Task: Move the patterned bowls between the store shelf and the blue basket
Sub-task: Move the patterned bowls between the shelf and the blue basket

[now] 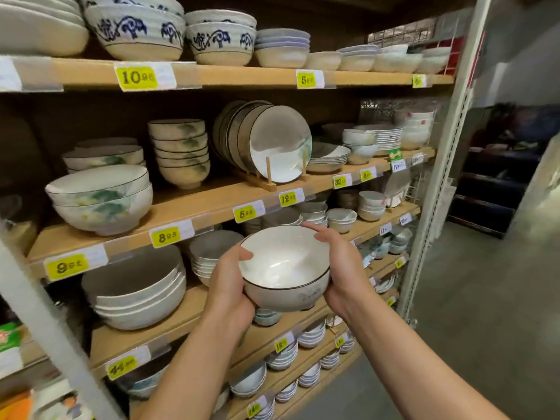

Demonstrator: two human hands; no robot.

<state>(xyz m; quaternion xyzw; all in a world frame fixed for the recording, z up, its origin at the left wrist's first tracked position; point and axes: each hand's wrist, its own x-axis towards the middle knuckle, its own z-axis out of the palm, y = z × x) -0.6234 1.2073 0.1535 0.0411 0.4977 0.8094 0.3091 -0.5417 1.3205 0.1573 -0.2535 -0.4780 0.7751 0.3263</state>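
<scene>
We hold one bowl [286,269] in the air in front of the shelf [194,207], level with the gap between the middle board and the one below it, and clear of every stack. Our left hand [230,283] cups its near-left side, thumb hooked over the dark rim and fingers hidden underneath; our right hand [339,268] wraps the far-right side, fingers curled over the rim at the back. Both hands are closed on the bowl, neither wide nor free. The bowl is white inside, with a thin dark rim and a faint mark on its outer wall, and it tilts a little toward us. The basket is nowhere in view, so we cannot tell from here whether this bowl is on its way out to it or back to the shelf; we judge only that it is mid-carry. To do this step well, we should keep both palms low under the foot, not pinching the glazed rim, since the surface looks slick and a rim grip could slip. We should level the bowl before moving it. The shelf is crowded: stacked bowls [142,286] sit just left and below, small stacks [341,219] lie close behind our right fingers, and the plates [272,140] stand on edge in a wooden rack above. Any swing toward the boards risks a knock, so we should draw straight back, or ease straight in, watching the knuckles of the right hand, and set down foot first without sliding.
</scene>
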